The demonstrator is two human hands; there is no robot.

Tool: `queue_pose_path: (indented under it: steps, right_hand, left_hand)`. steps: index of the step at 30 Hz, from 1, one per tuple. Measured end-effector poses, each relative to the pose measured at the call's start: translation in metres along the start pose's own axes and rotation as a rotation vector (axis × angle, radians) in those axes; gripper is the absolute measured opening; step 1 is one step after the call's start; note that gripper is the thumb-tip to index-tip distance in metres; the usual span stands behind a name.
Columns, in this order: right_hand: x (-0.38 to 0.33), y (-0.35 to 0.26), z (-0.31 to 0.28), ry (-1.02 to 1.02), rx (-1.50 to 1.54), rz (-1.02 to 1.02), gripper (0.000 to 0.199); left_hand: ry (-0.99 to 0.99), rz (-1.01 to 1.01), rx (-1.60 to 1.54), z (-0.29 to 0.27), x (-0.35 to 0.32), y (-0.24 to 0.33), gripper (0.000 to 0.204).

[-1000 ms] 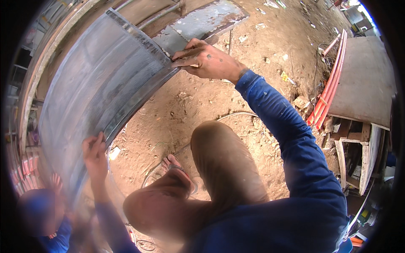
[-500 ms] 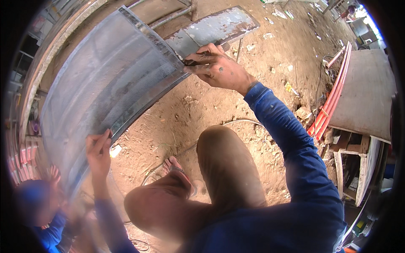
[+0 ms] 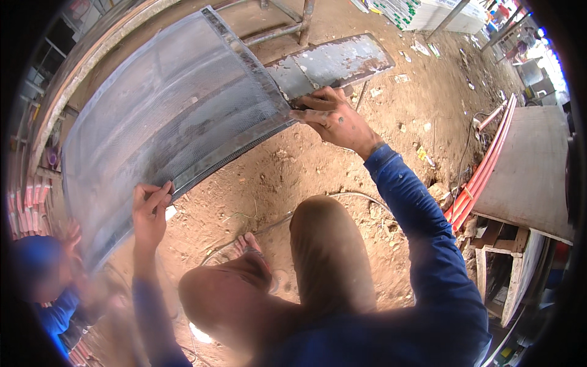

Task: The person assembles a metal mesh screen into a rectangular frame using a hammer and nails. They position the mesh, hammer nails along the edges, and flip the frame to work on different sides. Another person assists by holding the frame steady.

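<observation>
A long framed mesh screen (image 3: 183, 104) stretches across the upper left, with a grey border strip along its near edge and right end. My left hand (image 3: 150, 214) pinches that near edge, thumb and fingers closed on it. At the screen's near right corner, my right hand (image 3: 342, 122) grips the frame with bent fingers; its fingertips are partly hidden. Behind the right hand lies a weathered metal plank (image 3: 336, 60) with peeling paint. At the lower left, a co-worker in a blue cap (image 3: 38, 260) has a hand (image 3: 73, 238) by the screen's far left end.
Orange-red pipes (image 3: 483, 168) lie beside a grey board (image 3: 526, 171) on a wooden frame at the right. Metal tubing (image 3: 272, 33) stands behind the screen. A hose (image 3: 361, 196) runs over the dirt floor (image 3: 257, 183) near my knees. Stacked white panels (image 3: 443, 17) are at the back.
The view has tilted up a little, so the screen and both hands sit slightly farther right in the picture. Both hands keep their hold on the screen's edge.
</observation>
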State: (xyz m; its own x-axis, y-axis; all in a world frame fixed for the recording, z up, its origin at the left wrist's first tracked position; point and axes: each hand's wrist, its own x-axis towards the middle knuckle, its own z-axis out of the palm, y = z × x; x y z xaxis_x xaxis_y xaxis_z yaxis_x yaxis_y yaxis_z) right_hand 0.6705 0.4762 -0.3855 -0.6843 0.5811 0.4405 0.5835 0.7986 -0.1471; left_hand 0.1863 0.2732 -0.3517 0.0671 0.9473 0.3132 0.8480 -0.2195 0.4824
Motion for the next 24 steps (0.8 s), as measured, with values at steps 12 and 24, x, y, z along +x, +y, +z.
queue_pose_path:
  steps: [12,24]
  right_hand:
    - [-0.001,-0.009,0.014,0.145,0.056,0.049,0.034]
    - [-0.006,-0.002,0.026,0.215,0.018,0.046,0.031]
  left_hand:
    - [-0.026,-0.02,0.011,-0.003,0.0,-0.004,0.03]
    - [-0.026,0.437,0.093,0.073,0.101,0.13,0.051]
